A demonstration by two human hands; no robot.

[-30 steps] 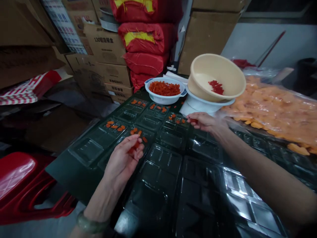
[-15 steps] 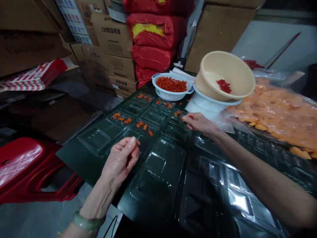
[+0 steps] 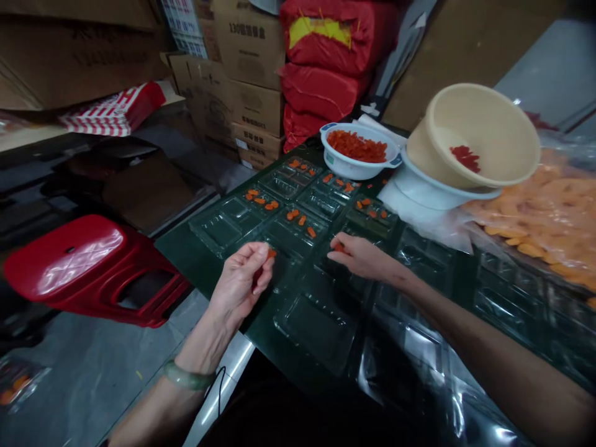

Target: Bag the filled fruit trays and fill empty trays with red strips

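Head view – left hand (image 3: 239, 282) and right hand (image 3: 361, 257) apart, both over clear plastic compartment trays (image 3: 218, 226) set side by side. Left hand: fingers curled, small orange-red pieces (image 3: 270, 252) pinched at the fingertips; jade bangle (image 3: 186, 375) on the wrist. Right hand: fingertips closed on 1 such piece (image 3: 339, 247), just above a tray. More pieces (image 3: 298, 217) lie in the far compartments. Beyond: 2-handled white bowl (image 3: 358, 152) heaped with pieces; beige basin (image 3: 475, 133), tilted, resting on a second white bowl (image 3: 442, 192), small red heap (image 3: 465, 158) inside. Nearby: clear bag of orange slices (image 3: 535, 214); red plastic stool (image 3: 88, 261); cardboard cartons (image 3: 251, 37); red sacks (image 3: 326, 62).
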